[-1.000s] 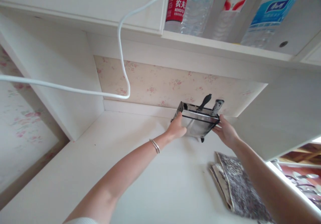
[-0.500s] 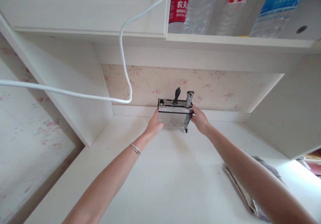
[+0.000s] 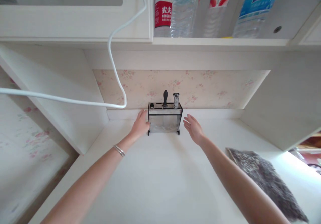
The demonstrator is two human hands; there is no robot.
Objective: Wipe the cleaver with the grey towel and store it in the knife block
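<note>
A knife block (image 3: 164, 123) with clear sides and a black-edged metal top stands upright on the white counter (image 3: 160, 170), close to the back wall. Two handles rise from its slots: a black handle (image 3: 165, 97) in the middle and a grey patterned handle (image 3: 176, 100) at the right. My left hand (image 3: 140, 125) is open beside the block's left edge, its thumb at or very near the side. To the right, my right hand (image 3: 193, 127) is open with fingers apart, a small gap between it and the block.
A white cable (image 3: 112, 53) hangs across the upper left. Overhead, a shelf (image 3: 220, 42) holds several plastic bottles (image 3: 185, 13). A grey fluffy cloth (image 3: 265, 177) lies at the right of the counter, partly behind my right forearm. White panels (image 3: 55, 83) flank the niche.
Both hands have let go of the knife block, the right drawing away to the right. The block, tilted before, now stands level on the counter. The camera view has shifted a little.
</note>
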